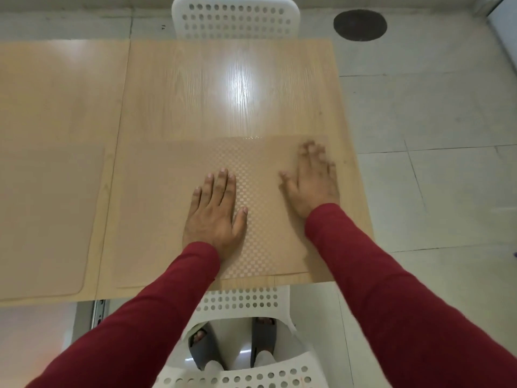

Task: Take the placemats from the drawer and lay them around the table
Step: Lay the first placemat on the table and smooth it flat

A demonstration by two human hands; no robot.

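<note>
A translucent tan placemat (260,203) with a fine checked weave lies flat on the near edge of the light wooden table (223,88), in front of me. My left hand (215,214) rests flat on its middle, fingers straight and together. My right hand (310,180) lies flat on the mat's right part, fingers spread and blurred. A second placemat (47,219) of the same tan colour lies flat on the table at the left, near the front edge.
A white perforated chair (237,18) stands at the table's far side. Another white perforated chair (243,301) is pushed under the near edge, below me. Pale tiled floor (433,135) with a dark round mark (360,25) runs along the right.
</note>
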